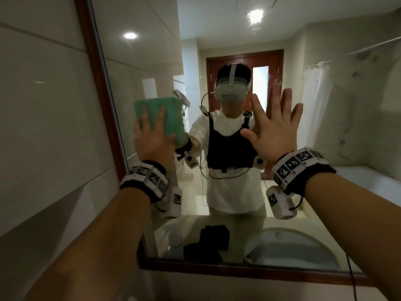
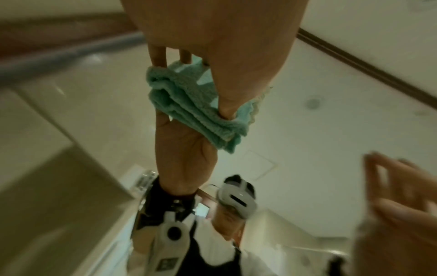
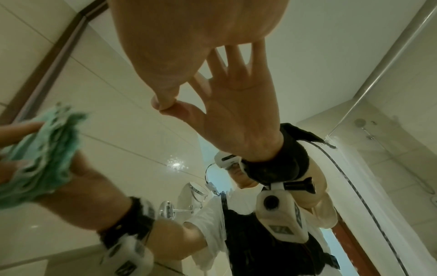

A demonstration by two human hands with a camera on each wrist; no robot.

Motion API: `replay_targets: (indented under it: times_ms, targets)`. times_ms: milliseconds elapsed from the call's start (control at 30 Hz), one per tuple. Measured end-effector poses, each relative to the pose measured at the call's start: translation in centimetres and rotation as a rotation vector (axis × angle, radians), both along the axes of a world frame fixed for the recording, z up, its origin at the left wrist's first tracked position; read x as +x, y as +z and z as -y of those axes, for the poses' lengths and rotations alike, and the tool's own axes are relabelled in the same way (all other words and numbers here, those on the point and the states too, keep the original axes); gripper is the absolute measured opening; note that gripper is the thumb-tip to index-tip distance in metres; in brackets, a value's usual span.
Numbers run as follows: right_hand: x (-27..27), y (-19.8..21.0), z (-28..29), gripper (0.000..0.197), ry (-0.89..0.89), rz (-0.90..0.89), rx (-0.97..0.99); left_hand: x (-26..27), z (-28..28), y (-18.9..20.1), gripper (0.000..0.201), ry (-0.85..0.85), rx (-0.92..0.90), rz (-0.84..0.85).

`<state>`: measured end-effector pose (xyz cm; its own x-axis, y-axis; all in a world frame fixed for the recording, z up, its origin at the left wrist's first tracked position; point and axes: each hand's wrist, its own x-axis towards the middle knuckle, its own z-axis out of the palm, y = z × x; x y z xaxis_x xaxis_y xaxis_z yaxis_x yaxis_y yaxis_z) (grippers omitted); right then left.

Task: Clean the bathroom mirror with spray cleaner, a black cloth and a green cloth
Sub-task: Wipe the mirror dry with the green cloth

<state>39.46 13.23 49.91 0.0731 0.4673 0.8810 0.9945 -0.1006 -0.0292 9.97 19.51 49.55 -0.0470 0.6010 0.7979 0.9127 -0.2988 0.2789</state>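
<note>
The bathroom mirror (image 1: 217,29) in its brown wooden frame (image 1: 95,83) fills the head view. My left hand (image 1: 152,135) lies flat with straight fingers over a folded green cloth (image 1: 171,114), pressing it on the glass near the left frame. In the left wrist view my left hand (image 2: 236,56) has the thumb pushed into the green cloth (image 2: 189,104). My right hand (image 1: 273,131) rests on the glass empty, fingers spread. My right hand (image 3: 189,37) touches its own reflection at the thumb tip. The black cloth (image 1: 208,237) shows only as a reflection, lying on the counter. I cannot make out the spray cleaner.
A glossy tiled wall (image 1: 43,105) runs along the left of the mirror. The mirror's lower frame rail (image 1: 238,270) crosses below my forearms. A round sink basin (image 1: 293,246) appears in the reflection. A thin black cable (image 1: 351,279) hangs from my right wrist.
</note>
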Motion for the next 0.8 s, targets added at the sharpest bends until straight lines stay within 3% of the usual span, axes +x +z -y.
replay_targets:
  times_ms: [133,333,533,700,800]
  targets:
    - [-0.1,0.0,0.1,0.09,0.011,-0.009,-0.002,-5.4,-1.0,-1.8,0.076,0.017,-0.061,0.09]
    - [-0.1,-0.1,0.0,0.089,0.009,-0.005,0.006,-3.6,-0.7,-3.0,0.077,0.022,-0.057,0.149]
    - [0.0,-0.2,-0.2,0.088,-0.006,0.008,0.004,2.8,1.1,-2.0,0.076,0.04,0.06,-0.025]
    - [0.2,-0.4,-0.2,0.084,-0.015,0.025,0.01,11.6,3.4,-1.5,0.079,-0.124,0.181,-0.294]
    - [0.3,-0.5,-0.2,0.081,-0.004,0.031,0.025,13.2,3.9,-1.7,0.083,-0.161,0.175,-0.342]
